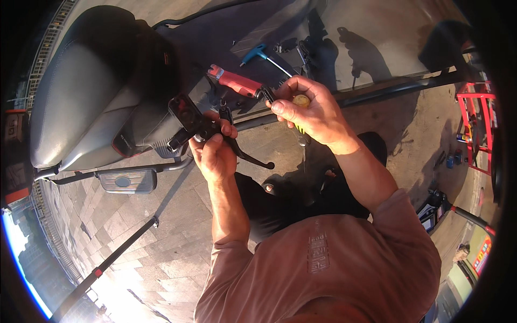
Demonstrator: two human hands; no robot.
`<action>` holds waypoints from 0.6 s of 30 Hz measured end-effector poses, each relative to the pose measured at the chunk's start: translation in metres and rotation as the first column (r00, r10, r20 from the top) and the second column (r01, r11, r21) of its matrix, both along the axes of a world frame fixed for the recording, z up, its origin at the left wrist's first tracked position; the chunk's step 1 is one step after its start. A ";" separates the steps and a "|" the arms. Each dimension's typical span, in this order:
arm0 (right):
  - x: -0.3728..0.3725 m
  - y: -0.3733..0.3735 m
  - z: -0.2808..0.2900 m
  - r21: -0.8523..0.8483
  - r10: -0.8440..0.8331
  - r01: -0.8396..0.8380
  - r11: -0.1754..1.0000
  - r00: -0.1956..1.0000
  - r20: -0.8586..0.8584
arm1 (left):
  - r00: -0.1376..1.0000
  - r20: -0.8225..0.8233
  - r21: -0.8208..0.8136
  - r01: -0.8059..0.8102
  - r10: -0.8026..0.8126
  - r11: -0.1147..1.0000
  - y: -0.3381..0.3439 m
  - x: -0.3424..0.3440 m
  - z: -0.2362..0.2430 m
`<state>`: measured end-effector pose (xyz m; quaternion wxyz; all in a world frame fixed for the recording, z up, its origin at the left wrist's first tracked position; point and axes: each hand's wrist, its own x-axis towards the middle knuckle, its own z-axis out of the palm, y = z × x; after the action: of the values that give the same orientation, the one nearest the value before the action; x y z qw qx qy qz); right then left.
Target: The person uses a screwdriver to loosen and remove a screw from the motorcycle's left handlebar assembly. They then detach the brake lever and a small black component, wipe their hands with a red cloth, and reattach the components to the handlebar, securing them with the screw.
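Observation:
My left hand (214, 153) is closed around a black brake lever assembly (188, 116). A boxy part sits at its upper end, and its curved lever (250, 156) reaches out to the right below my fingers. To the right and a little higher, my right hand (309, 107) is closed on a screwdriver (301, 101) with a yellow and black handle, partly hidden by the palm. Its thumb and forefinger are also at a small dark part (267, 96), too small to name. Just left of those fingertips is a red-handled tool (237, 83); whether they touch it I cannot tell.
A blue T-handle hex key (257, 54) and small metal parts (280, 48) lie on the dark footboard beyond my hands. On the left is a black vehicle seat (91, 81), with a ribbed foot pedal (127, 181) below it. A red rack (476, 124) stands far right.

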<state>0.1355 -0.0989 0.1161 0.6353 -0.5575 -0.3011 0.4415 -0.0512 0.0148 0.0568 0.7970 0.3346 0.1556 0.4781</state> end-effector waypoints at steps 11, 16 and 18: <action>-0.018 -0.001 0.003 0.158 -0.290 0.252 0.955 0.678 0.675 | 0.984 -0.043 -0.017 0.174 -0.174 0.985 -0.068 0.069 -0.049; -0.018 -0.008 0.001 0.166 -0.292 0.262 0.951 0.577 0.763 | 0.975 -0.089 -0.067 0.196 -0.202 0.978 -0.078 0.068 -0.056; -0.020 -0.009 0.001 0.179 -0.299 0.259 0.949 0.559 0.773 | 0.972 -0.061 -0.096 0.221 -0.227 0.971 -0.080 0.065 -0.061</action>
<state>0.1155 -0.1075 0.1168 0.5100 -0.7206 -0.4683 0.0362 0.0139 -0.0648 -0.0039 0.8538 0.3313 0.1661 0.3657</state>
